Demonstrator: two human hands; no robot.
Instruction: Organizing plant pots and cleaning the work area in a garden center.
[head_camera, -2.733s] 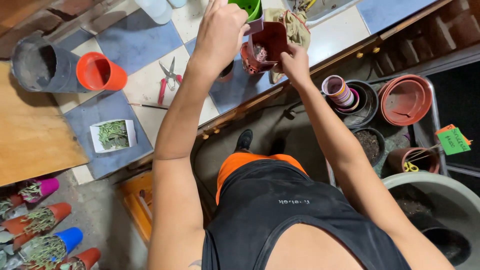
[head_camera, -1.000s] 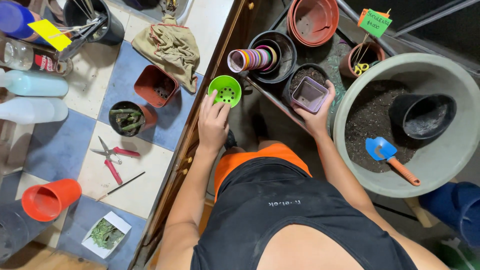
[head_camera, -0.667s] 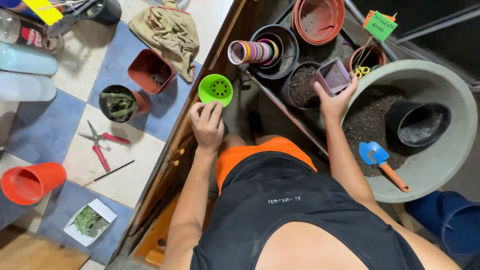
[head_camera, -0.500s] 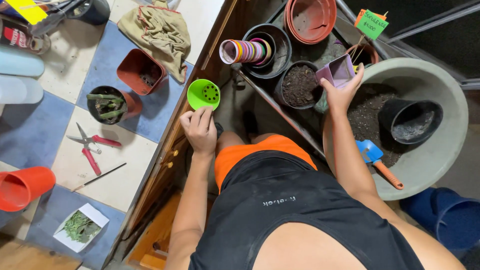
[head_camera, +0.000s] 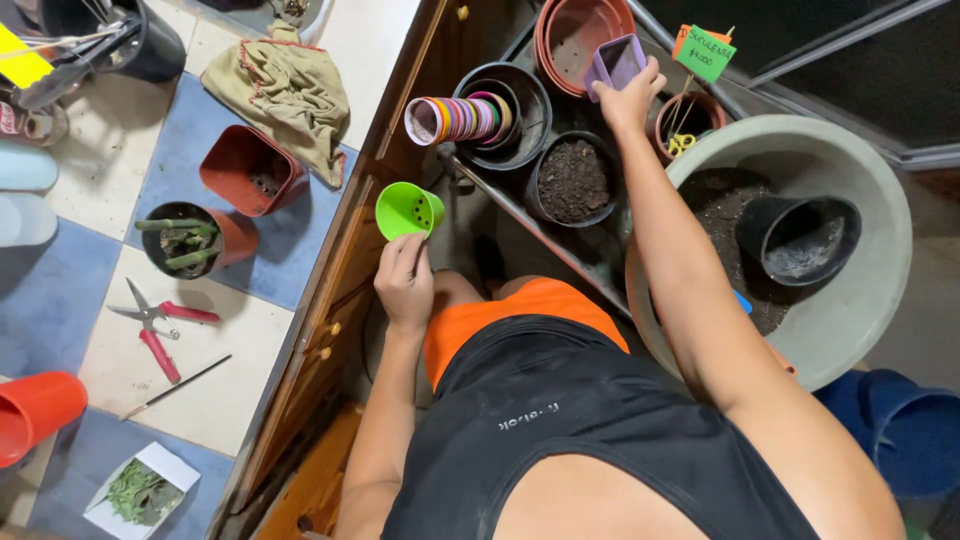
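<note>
The left hand (head_camera: 404, 283) grasps a green pot (head_camera: 408, 211), and the right hand (head_camera: 632, 97) (far right) grasps a purple pot (head_camera: 616, 62).

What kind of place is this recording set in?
Likely a home potting corner or small plant-selling spot: a large basin of soil, a stack of small coloured pots, and a tiled worktop with garden shears and a potted succulent.

My right hand (head_camera: 628, 98) has carried the small purple pot (head_camera: 615, 65) away from the black pot of soil (head_camera: 572, 180), up toward one o'clock, and now holds it over the stacked terracotta saucers (head_camera: 570, 30). My left hand (head_camera: 403, 285) has brought the green pot (head_camera: 408, 211) off the tiled counter (head_camera: 230, 340), toward five o'clock past its edge, tipped on its side.
</note>
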